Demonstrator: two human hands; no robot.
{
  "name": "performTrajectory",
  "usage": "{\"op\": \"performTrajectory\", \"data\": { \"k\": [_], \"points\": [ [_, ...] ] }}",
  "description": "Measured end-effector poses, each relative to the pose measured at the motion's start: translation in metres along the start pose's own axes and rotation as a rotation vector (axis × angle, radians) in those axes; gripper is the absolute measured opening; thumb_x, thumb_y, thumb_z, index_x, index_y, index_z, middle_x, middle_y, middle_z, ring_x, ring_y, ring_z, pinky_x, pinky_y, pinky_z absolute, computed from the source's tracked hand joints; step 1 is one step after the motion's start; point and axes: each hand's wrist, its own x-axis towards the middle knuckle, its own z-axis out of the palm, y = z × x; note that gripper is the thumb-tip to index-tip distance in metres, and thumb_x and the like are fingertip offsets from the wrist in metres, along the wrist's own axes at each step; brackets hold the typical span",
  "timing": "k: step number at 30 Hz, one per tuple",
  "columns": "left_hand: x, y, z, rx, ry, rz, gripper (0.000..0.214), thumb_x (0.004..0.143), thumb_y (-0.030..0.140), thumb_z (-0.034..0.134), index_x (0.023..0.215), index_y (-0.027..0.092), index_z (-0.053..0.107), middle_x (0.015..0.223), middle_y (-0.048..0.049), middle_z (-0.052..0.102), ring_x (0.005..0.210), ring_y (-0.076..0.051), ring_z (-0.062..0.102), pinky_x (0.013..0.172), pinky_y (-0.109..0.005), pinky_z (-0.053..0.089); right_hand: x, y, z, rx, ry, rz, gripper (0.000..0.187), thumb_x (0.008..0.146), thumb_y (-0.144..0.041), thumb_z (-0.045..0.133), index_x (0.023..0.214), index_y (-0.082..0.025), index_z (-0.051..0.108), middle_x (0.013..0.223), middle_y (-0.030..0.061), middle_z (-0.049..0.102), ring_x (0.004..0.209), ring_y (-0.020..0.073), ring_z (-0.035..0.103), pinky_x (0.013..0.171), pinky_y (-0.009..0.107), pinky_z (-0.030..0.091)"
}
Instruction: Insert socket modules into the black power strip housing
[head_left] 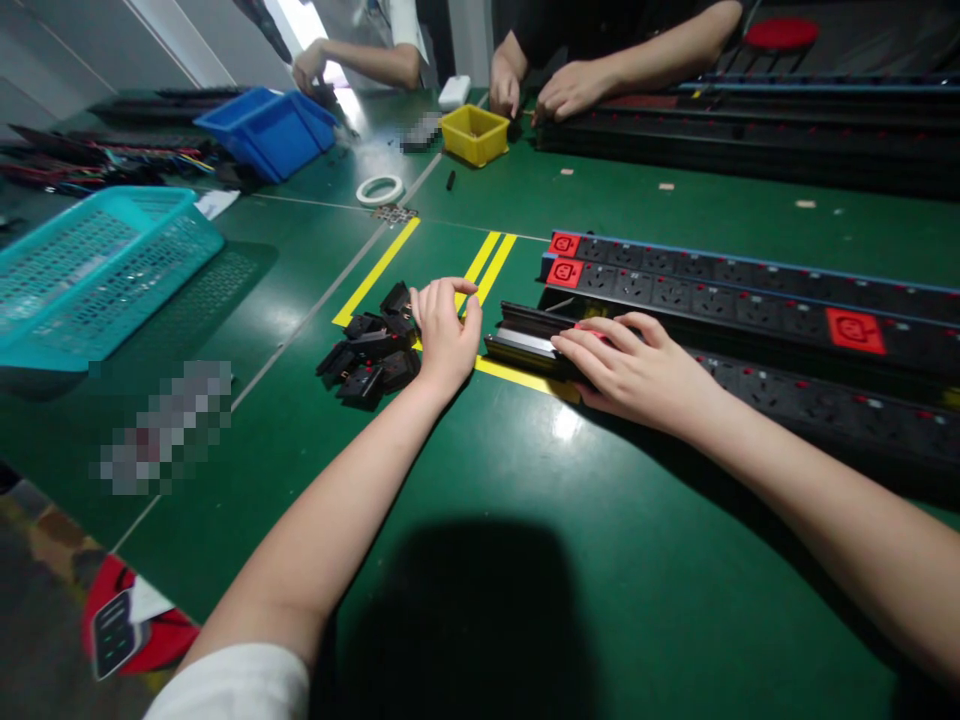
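Note:
My left hand (450, 335) is curved beside a pile of black plastic socket pieces (367, 350), some showing copper contacts. Its thumb and index tips are slightly apart, with nothing visible between them. My right hand (637, 370) grips the nearest long black power strip (795, 395) close to its left end, thumb on the near side and fingers over the top. That end is an open channel (525, 340) with a shiny strip inside; a red part shows partly under my fingers. Behind it lie more power strips (660, 285) with red end sockets.
Yellow tape lines (525, 378) mark the green table (450, 480). To the left stands a turquoise basket (105, 270). Farther back are a blue bin (262, 130), a yellow box (475, 135) and a tape roll (379, 190). Co-workers' hands (574, 90) rest near black strips across the table.

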Motion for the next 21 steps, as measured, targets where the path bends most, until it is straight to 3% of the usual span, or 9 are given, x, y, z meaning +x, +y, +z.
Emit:
{"op": "performTrajectory", "data": {
  "k": [4, 7, 10, 15, 21],
  "points": [
    [0.001, 0.003, -0.005, 0.081, -0.049, -0.015, 0.013, 0.098, 0.025, 0.052, 0.107, 0.024, 0.061, 0.127, -0.0113, 0.070, 0.146, -0.031, 0.050, 0.134, -0.065, 0.010, 0.000, 0.000, -0.001, 0.001, -0.002, -0.011, 0.044, 0.100, -0.022, 0.058, 0.142, -0.008, 0.060, 0.138, 0.0118, 0.074, 0.127, 0.0265, 0.060, 0.109, 0.041, 0.031],
    [0.002, 0.003, -0.009, 0.154, -0.079, -0.026, 0.015, 0.097, 0.025, 0.053, 0.107, 0.024, 0.063, 0.130, -0.0128, 0.071, 0.152, -0.035, 0.044, 0.132, -0.070, 0.008, 0.000, 0.000, -0.001, 0.021, -0.016, -0.007, 0.046, 0.100, -0.021, 0.058, 0.144, -0.010, 0.060, 0.139, 0.0123, 0.073, 0.128, 0.0269, 0.060, 0.109, 0.041, 0.032],
    [0.002, 0.000, -0.008, 0.219, -0.113, -0.055, 0.016, 0.095, 0.026, 0.054, 0.106, 0.024, 0.065, 0.128, -0.0148, 0.071, 0.146, -0.039, 0.047, 0.130, -0.074, 0.005, 0.000, 0.000, -0.002, 0.039, -0.017, -0.005, 0.048, 0.099, -0.020, 0.058, 0.146, -0.012, 0.059, 0.139, 0.0125, 0.073, 0.128, 0.0277, 0.060, 0.109, 0.042, 0.033],
    [0.000, 0.001, -0.007, 0.291, -0.187, -0.043, 0.025, 0.091, 0.028, 0.058, 0.112, 0.020, 0.069, 0.133, -0.0201, 0.068, 0.142, -0.043, 0.051, 0.129, -0.071, 0.015, 0.002, 0.000, -0.004, 0.034, -0.019, -0.018, 0.042, 0.100, -0.020, 0.058, 0.141, -0.010, 0.061, 0.136, 0.0119, 0.074, 0.124, 0.0274, 0.061, 0.107, 0.041, 0.033],
    [0.001, -0.003, -0.012, 0.338, -0.097, -0.094, 0.060, 0.085, 0.030, 0.063, 0.142, 0.011, 0.057, 0.169, -0.0288, 0.037, 0.164, -0.051, 0.018, 0.129, -0.076, 0.007, 0.002, 0.001, -0.003, 0.043, -0.039, -0.023, 0.043, 0.102, -0.020, 0.056, 0.143, -0.008, 0.059, 0.139, 0.0127, 0.072, 0.124, 0.0272, 0.061, 0.106, 0.042, 0.033]
  ]
}}
